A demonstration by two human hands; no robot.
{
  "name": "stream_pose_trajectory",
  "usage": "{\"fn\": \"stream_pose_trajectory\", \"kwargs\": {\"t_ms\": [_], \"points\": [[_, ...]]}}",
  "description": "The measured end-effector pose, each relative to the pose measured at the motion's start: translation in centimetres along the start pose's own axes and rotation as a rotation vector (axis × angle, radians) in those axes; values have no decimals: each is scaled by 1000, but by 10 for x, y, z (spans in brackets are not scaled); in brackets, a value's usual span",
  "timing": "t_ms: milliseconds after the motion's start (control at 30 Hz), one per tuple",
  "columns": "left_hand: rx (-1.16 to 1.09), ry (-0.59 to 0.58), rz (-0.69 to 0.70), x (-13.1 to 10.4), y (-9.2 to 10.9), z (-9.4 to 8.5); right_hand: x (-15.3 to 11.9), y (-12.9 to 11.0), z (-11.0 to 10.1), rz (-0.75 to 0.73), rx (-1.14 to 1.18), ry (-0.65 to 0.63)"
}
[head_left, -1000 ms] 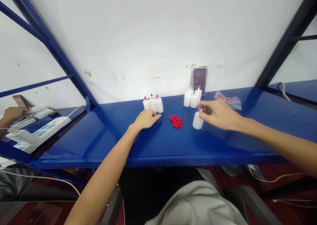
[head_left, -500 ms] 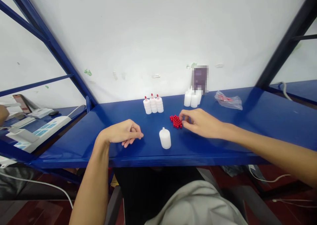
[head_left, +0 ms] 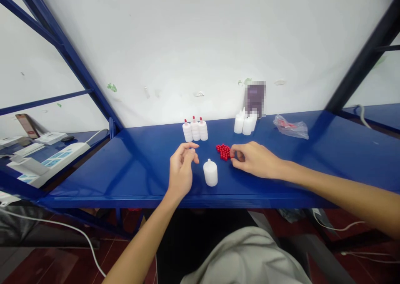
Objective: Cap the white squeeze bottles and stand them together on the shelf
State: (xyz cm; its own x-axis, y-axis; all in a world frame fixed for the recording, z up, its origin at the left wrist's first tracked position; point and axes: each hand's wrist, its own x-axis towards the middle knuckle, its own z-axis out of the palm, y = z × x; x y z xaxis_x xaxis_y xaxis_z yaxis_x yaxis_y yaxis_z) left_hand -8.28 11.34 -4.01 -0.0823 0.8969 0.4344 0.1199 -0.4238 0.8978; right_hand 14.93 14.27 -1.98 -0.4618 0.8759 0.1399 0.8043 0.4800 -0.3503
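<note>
An uncapped bottle (head_left: 210,174) stands on the worktop (head_left: 140,150). At its nine o'clock, the left hand (head_left: 181,171) curls loosely open; toward two, the right hand (head_left: 255,159) bends its fingers beside red caps (head_left: 223,151), grip unclear.

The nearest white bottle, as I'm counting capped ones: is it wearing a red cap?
No, the nearest white bottle shows a bare white nozzle.

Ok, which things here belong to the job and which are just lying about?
Likely in use:
small red plastic caps at the right hand
uncapped white plastic bottle in front
three red-tipped white bottles
uncapped white bottles behind

Likely just lying about:
long white power strip
dark leaning phone
clear plastic bag, possibly
</note>
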Motion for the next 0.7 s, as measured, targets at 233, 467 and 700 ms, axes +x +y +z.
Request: {"fn": "stream_pose_trajectory", "kwargs": {"t_ms": [233, 467, 700], "points": [[3, 126, 72, -11, 1, 10, -3, -53, -33, -325, 203, 141], [388, 22, 110, -14, 3, 5, 6, -69, -34, -357, 112, 45], [332, -100, -34, -13, -3, 4, 3, -70, -34, -350, 106, 70]]}}
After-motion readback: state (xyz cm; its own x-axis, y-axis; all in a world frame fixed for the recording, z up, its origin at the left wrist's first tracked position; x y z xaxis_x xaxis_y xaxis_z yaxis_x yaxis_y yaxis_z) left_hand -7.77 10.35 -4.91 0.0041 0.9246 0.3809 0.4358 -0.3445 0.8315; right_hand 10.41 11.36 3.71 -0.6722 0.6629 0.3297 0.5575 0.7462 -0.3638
